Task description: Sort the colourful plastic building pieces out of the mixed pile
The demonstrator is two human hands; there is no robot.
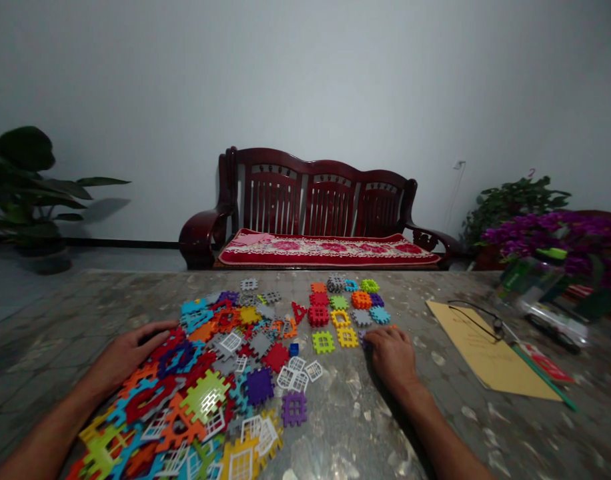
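My right hand [393, 353] lies palm down on the table [365, 427]. Its fingers are bent at the tips, right beside a yellow piece [347, 337]. There may be a purple bit under my fingertips, but I cannot tell if I am pinching it. My right arm comes in straight from the bottom edge.

My left hand [130, 350] is flat with its fingers spread. It rests on the left edge of the big pile [210, 387] of plastic grid pieces. That arm lies low along the table too.

The neat rows [343, 307] sit just past my right hand, with red, orange, green, blue and grey pieces laid side by side. I think only a small part is set out so far. Most pieces lie mixed up in the pile, one on top of another.

Off to the right is a tan envelope [490, 353] and purple flowers [560, 233]. Behind the table stands a dark wooden sofa [315, 207].
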